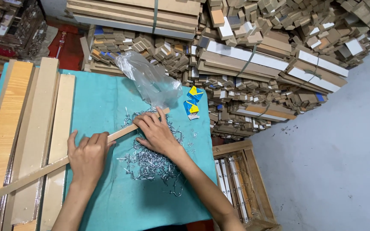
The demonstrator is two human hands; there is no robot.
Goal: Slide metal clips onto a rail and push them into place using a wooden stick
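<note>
**Wooden strip held flat over the hook pile**

I am pressing my left hand palm-down on a long thin wooden strip, fingers curled together over its top edge and clamping it against the table. The strip is lying diagonally: its lower end is crossing the stacked boards at the left of the table, and its upper end is reaching toward the clear plastic bag.

I am laying my right hand across the upper part of the same strip, fingers close together and bent over it, holding it down. Directly beneath and around this hand a loose pile of small metal screw hooks is spreading over the teal cloth covering the table; a few hooks are lying apart near the front edge.

Two small blue-and-yellow packets are sitting just beside the bag. Beyond the table, bundled wooden mouldings are stacked high. A wooden crate of framed pieces is standing on the floor at my right.
</note>
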